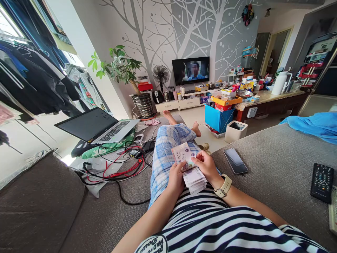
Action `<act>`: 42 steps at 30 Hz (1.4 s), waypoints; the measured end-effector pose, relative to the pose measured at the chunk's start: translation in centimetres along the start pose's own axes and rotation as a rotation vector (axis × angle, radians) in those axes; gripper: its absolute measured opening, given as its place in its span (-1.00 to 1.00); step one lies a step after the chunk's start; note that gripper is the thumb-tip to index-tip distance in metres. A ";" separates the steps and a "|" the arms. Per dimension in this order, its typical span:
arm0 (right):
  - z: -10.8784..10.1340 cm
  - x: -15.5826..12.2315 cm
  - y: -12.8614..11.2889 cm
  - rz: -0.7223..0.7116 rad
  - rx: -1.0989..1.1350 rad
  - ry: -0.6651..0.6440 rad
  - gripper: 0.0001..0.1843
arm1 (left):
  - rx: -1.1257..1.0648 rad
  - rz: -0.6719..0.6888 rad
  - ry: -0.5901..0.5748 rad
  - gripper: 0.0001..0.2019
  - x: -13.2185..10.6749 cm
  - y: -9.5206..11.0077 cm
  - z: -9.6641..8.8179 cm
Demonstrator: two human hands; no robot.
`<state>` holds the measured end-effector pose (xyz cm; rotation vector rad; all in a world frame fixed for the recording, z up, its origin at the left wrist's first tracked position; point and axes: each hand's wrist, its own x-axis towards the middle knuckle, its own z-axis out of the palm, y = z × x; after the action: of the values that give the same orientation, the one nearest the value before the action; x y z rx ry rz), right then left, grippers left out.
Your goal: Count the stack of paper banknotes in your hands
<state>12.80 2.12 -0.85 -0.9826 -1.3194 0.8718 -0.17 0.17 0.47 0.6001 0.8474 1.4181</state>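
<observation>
Here, left grip (176,178) holding 1 banknote bundle (181,153), right grip (207,166) pinching its edge, 1 wristwatch (223,187), 1 laptop (115,131)

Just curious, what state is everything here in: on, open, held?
Left hand: closed on the banknotes
Right hand: pinching the banknotes
Banknotes: held, bent, partly spread
Laptop: open
Television: on, showing a picture
Phone: lying face up on the sofa
Remote: buttons up
Watch strap: fastened
Bin: open at the top
Fan: spinning or still, can't tell
</observation>
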 end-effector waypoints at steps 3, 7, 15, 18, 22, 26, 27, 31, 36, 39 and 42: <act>0.0 0.1 0.3 -0.022 -0.027 -0.013 -0.64 | 0.002 -0.011 0.003 -0.68 -0.1 0.0 0.0; 0.0 0.1 0.6 -0.064 -0.066 -0.015 -0.62 | 0.023 0.005 0.000 -0.68 -0.1 -0.1 -0.1; 0.0 0.0 0.3 -0.088 -0.066 -0.012 -0.60 | -0.021 -0.005 -0.017 -0.71 0.2 -0.2 -0.2; 0.0 -0.2 0.0 -0.105 -0.032 -0.020 -0.61 | -0.057 -0.028 -0.009 -0.65 0.4 -0.3 -0.2; 0.0 -0.4 -0.5 -0.118 0.021 -0.066 -0.61 | -0.075 -0.020 -0.022 -0.64 0.6 -0.3 -0.2; 0.0 -0.6 -0.9 -0.117 0.080 -0.123 -0.63 | -0.058 0.012 -0.044 -0.68 0.8 -0.4 -0.4; 0.0 -0.6 -1.0 -0.115 0.088 -0.132 -0.63 | -0.048 0.019 -0.044 -0.69 0.8 -0.5 -0.4; -0.1 -0.7 -1.2 -0.104 0.095 -0.141 -0.63 | -0.016 0.015 -0.043 -0.70 0.9 -0.5 -0.6; -0.1 -0.8 -1.5 -0.082 0.092 -0.151 -0.63 | -0.016 0.022 -0.050 -0.69 0.9 -0.5 -0.7; -0.1 -0.8 -1.7 -0.086 0.101 -0.164 -0.64 | -0.018 0.018 -0.056 -0.69 1.0 -0.5 -0.7; -0.2 -0.9 -1.9 -0.116 0.115 -0.171 -0.65 | -0.024 0.026 -0.060 -0.69 1.2 -0.6 -0.7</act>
<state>12.86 0.59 0.65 -0.7478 -1.4387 0.9476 -0.42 1.18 -0.58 0.6343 0.7768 1.4249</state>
